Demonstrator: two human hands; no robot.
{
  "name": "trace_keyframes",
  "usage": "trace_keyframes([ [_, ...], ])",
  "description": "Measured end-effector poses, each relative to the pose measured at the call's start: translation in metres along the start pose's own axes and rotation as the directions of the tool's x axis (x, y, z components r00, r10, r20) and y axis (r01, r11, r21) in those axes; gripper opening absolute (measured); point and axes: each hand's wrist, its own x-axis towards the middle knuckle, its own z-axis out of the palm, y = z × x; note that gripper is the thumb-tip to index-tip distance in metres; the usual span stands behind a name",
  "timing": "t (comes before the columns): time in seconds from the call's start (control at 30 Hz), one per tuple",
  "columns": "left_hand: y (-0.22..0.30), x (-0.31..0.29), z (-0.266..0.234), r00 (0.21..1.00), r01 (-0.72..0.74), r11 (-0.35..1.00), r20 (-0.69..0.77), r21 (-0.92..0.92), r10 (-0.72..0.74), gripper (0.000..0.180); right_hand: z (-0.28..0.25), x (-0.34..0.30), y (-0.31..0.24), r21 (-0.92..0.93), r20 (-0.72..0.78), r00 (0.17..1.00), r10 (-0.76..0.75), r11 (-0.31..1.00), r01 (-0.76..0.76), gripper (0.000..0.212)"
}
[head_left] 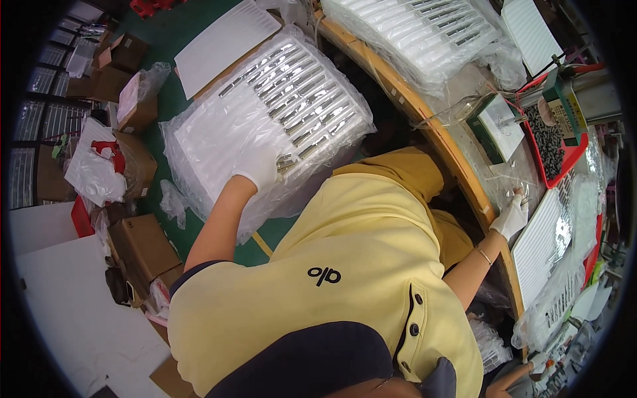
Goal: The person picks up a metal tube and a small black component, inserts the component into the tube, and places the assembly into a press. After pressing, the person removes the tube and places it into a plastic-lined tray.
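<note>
My left hand point(260, 171), in a white glove, reaches over a plastic-lined white ribbed tray point(212, 146) at the left. Its fingers close on a small bunch of shiny metal tubes point(286, 162), and the fingertips are partly hidden. More silvery tubes point(308, 99) lie in rows in the tray's grooves. My right hand point(512, 216), also gloved in white, is at the workbench edge on the right. Its fingers are drawn together in a pinch; what they hold is too small to make out. Beside it lies a white ribbed tray point(541, 249).
A wooden-edged workbench point(424, 119) curves along the right. It bears a green-and-white machine block point(497, 129), a red bin of small dark parts point(547, 142) and another wrapped tray of tubes point(424, 30). Cardboard boxes point(142, 245) crowd the left. Another person's hand point(536, 366) shows at lower right.
</note>
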Motion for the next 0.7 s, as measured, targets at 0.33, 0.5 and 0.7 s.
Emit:
trace_keyframes([
  [0.33,-0.021,0.014,0.011,0.984,0.022,0.980,-0.171,-0.198,-0.057,0.054,-0.001,0.000,0.009,0.027,0.032,0.998,-0.063,0.998,0.062,0.016],
  [0.5,-0.022,0.026,0.027,0.859,0.248,0.944,-0.400,-0.219,-0.318,0.046,0.003,-0.005,0.002,-0.020,0.047,0.994,-0.099,0.995,0.100,0.015],
  [0.7,-0.039,0.039,0.056,0.576,0.064,0.948,-0.764,-0.313,-0.291,0.025,0.001,0.000,0.009,0.013,0.079,0.994,-0.069,0.998,0.068,0.015],
])
